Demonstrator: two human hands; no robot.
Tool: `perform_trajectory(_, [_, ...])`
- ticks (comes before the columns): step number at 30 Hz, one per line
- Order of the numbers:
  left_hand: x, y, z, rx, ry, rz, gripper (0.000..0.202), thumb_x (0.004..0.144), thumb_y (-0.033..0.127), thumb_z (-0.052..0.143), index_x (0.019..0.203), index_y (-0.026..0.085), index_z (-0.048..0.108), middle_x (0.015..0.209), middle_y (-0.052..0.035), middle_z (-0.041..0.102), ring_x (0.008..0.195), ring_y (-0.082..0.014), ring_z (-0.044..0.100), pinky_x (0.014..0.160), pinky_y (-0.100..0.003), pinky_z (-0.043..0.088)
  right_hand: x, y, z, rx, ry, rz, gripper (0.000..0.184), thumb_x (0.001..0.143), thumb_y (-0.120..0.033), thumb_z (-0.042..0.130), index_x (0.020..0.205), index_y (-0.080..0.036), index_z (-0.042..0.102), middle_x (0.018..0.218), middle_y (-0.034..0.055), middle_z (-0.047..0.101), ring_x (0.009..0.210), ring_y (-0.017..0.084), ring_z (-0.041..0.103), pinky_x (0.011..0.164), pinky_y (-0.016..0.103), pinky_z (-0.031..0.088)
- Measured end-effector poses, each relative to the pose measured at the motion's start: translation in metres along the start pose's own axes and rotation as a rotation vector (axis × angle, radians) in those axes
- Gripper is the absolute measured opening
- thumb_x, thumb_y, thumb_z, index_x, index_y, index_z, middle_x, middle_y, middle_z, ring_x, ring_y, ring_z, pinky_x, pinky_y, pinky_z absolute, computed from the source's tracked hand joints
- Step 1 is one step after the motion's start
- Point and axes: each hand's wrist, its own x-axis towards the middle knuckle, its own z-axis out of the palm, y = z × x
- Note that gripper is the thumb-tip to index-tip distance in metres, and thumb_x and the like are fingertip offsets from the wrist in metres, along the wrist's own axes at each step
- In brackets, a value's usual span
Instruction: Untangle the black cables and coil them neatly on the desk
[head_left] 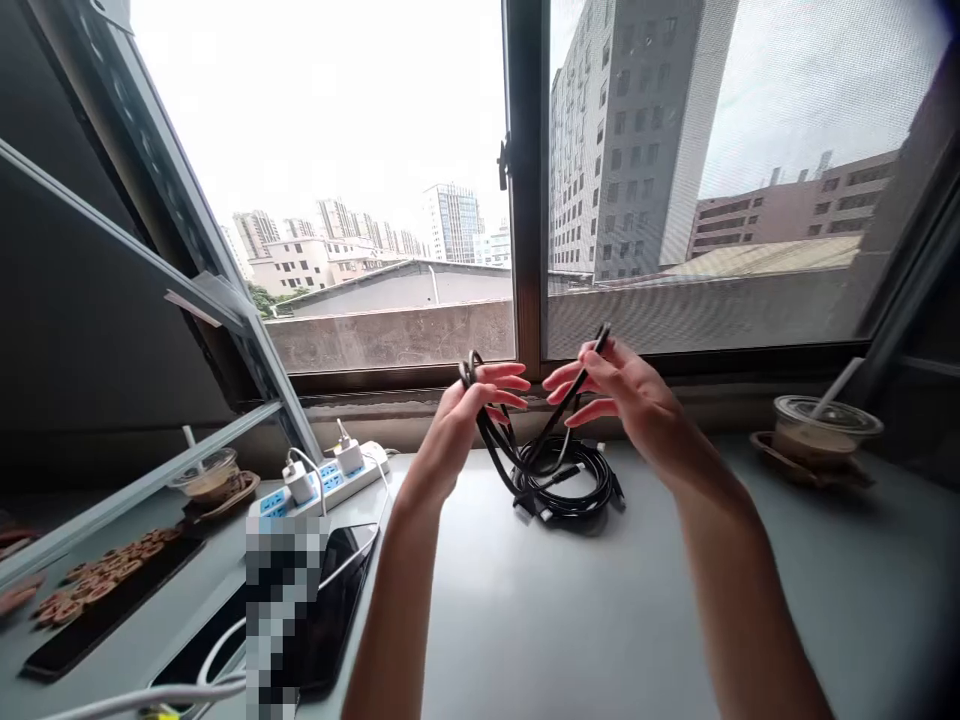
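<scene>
My left hand (452,432) is raised above the table with loops of a black cable (489,438) hooked between thumb and index finger. Its other fingers stretch loosely to the right. Opposite it, my right hand (631,392) pinches another part of this cable between thumb and fingers, the remaining fingers spread. The cable hangs in a slack loop between both hands. Beneath them, a coiled bundle of black cables (602,492) with several plug ends lies on the grey table (555,620). Whether the held cable is joined to the bundle cannot be made out.
On the left are a power strip (369,484) with white chargers, dark phones (346,600) with white leads, and a metal frame (214,300). Drink cups stand at the left (210,474) and right (821,432). A window frame (529,200) rises behind the table.
</scene>
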Motion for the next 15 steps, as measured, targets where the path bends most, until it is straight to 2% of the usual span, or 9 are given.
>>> perform_trajectory(3, [0.001,0.001,-0.015,-0.034,0.082,0.001,0.032,0.082,0.022,0.042,0.108,0.011,0.057,0.090,-0.0078,0.069,0.069,-0.0179,0.065,0.060,-0.027,0.046,-0.002,-0.009,-0.014,0.211,0.186,0.000,0.013,0.084,-0.032,0.050,0.094,-0.023,0.051,0.085,0.0018,0.067,0.073,0.015,0.064,0.060,0.026,0.052])
perform_trajectory(5, [0.004,-0.001,-0.022,-0.095,0.141,0.008,0.031,0.083,0.024,0.043,0.110,0.013,0.054,0.087,-0.0062,0.069,0.063,-0.0164,0.065,0.054,-0.026,0.047,-0.005,-0.016,-0.024,0.331,0.255,0.003,0.017,0.082,-0.024,0.048,0.097,-0.023,0.056,0.081,0.0011,0.067,0.065,0.012,0.062,0.060,0.025,0.051])
perform_trajectory(8, [0.008,-0.005,-0.030,-0.151,0.227,0.063,0.028,0.087,0.032,0.043,0.107,0.016,0.054,0.084,-0.0029,0.067,0.053,-0.0126,0.063,0.046,-0.023,0.045,-0.009,-0.027,-0.038,0.437,0.346,0.031,0.022,0.080,-0.018,0.044,0.092,-0.022,0.062,0.063,-0.0028,0.059,0.042,0.005,0.048,0.045,0.021,0.040])
perform_trajectory(11, [0.009,-0.007,-0.035,-0.080,0.257,0.120,0.034,0.088,0.046,0.042,0.097,0.018,0.058,0.070,0.0002,0.064,0.039,-0.0086,0.055,0.036,-0.021,0.038,-0.014,-0.034,-0.051,0.417,0.428,0.060,0.023,0.081,-0.018,0.044,0.089,-0.024,0.064,0.050,-0.0075,0.042,0.029,0.000,0.028,0.035,0.020,0.021])
perform_trajectory(15, [0.009,-0.009,-0.036,-0.026,0.300,0.164,0.043,0.084,0.058,0.044,0.085,0.018,0.060,0.047,0.0045,0.052,0.032,-0.0089,0.050,0.030,-0.019,0.033,-0.024,-0.037,-0.066,0.311,0.462,0.058,0.026,0.083,-0.020,0.044,0.092,-0.026,0.067,0.048,-0.0080,0.028,0.028,0.000,0.018,0.035,0.026,0.010])
